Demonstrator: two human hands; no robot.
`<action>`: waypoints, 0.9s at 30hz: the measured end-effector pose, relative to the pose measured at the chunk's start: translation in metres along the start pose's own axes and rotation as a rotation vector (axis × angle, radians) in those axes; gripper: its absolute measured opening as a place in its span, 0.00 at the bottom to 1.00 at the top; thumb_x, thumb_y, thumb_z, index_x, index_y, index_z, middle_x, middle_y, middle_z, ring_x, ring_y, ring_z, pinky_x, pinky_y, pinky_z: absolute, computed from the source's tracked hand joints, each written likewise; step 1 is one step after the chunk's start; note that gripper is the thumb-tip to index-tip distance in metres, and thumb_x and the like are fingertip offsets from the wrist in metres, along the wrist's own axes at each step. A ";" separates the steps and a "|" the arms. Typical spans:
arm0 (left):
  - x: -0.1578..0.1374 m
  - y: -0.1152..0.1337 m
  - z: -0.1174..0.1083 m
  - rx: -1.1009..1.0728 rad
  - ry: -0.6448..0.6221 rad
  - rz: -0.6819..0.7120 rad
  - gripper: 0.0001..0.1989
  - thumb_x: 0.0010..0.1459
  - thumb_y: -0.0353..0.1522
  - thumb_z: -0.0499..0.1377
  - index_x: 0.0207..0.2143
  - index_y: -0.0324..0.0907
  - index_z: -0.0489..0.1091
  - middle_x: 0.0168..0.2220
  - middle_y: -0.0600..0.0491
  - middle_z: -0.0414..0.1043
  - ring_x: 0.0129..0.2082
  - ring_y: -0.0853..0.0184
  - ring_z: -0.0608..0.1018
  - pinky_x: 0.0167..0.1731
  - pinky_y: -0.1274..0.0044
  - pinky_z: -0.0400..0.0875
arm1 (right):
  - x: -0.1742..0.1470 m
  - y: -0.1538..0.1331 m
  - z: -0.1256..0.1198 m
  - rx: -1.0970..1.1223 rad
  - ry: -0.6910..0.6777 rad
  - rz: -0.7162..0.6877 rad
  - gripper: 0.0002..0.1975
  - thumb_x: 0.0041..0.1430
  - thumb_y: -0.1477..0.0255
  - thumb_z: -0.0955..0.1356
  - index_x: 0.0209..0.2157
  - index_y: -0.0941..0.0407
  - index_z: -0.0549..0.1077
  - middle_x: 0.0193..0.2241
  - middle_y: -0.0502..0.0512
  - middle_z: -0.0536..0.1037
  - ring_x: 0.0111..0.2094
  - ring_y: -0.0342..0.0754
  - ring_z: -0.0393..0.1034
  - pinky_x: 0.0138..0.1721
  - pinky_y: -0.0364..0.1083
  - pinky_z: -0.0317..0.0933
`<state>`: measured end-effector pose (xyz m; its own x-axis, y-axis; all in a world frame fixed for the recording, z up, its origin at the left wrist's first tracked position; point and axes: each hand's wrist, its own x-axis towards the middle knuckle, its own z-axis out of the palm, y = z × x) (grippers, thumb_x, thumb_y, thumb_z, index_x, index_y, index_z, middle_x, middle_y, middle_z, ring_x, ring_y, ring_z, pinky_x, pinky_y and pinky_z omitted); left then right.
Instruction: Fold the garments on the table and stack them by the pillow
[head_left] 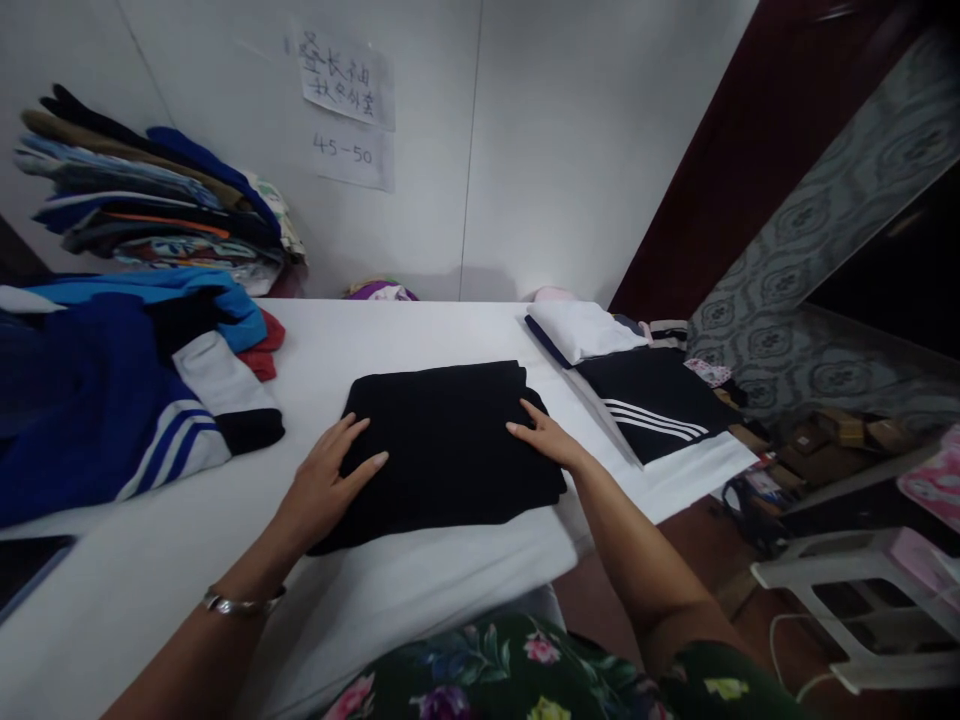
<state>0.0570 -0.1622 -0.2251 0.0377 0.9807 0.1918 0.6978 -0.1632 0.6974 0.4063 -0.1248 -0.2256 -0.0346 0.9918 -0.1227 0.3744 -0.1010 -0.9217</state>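
Note:
A folded black garment (442, 440) lies flat on the white-covered table (187, 555) in front of me. My left hand (330, 470) rests on its left edge, thumb and fingers spread. On the opposite edge lies my right hand (544, 435), its fingers also apart on the cloth. Neither hand grips the fabric. Which kind of garment it is, I cannot tell from the folds. To the right sits a folded black garment with white stripes (652, 405), with a folded white garment (581, 332) behind it.
At the left, a heap of loose clothes (97, 390) includes a blue garment with white stripes. A tall stack of folded clothes (165, 200) stands behind it. Handwritten paper signs (349, 110) hang on the wall. A white plastic stool (862, 590) stands at the lower right.

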 end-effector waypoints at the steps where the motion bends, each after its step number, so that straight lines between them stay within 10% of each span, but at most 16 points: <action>1: 0.000 0.001 0.000 0.016 -0.007 -0.005 0.34 0.54 0.50 0.53 0.60 0.43 0.61 0.66 0.45 0.52 0.65 0.53 0.56 0.63 0.60 0.49 | 0.001 -0.001 0.002 -0.003 0.014 -0.026 0.41 0.49 0.56 0.72 0.63 0.55 0.59 0.55 0.61 0.71 0.55 0.56 0.68 0.54 0.55 0.63; 7: 0.002 0.015 -0.003 0.145 -0.056 0.063 0.35 0.55 0.51 0.53 0.61 0.45 0.59 0.68 0.46 0.48 0.66 0.53 0.53 0.62 0.59 0.50 | -0.005 -0.003 -0.009 -0.046 0.183 -0.150 0.38 0.48 0.59 0.73 0.60 0.51 0.63 0.57 0.58 0.69 0.59 0.58 0.61 0.58 0.59 0.58; 27: -0.001 0.028 0.003 0.384 -0.232 0.097 0.36 0.57 0.54 0.48 0.64 0.48 0.54 0.68 0.48 0.46 0.67 0.52 0.49 0.62 0.54 0.43 | 0.006 0.041 -0.007 -0.106 0.089 -0.115 0.33 0.49 0.58 0.72 0.56 0.55 0.69 0.51 0.58 0.75 0.53 0.56 0.69 0.56 0.57 0.60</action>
<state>0.0786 -0.1679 -0.2075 0.2452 0.9680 0.0533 0.8960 -0.2472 0.3688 0.4280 -0.1224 -0.2620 -0.0025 0.9998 0.0191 0.4685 0.0180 -0.8833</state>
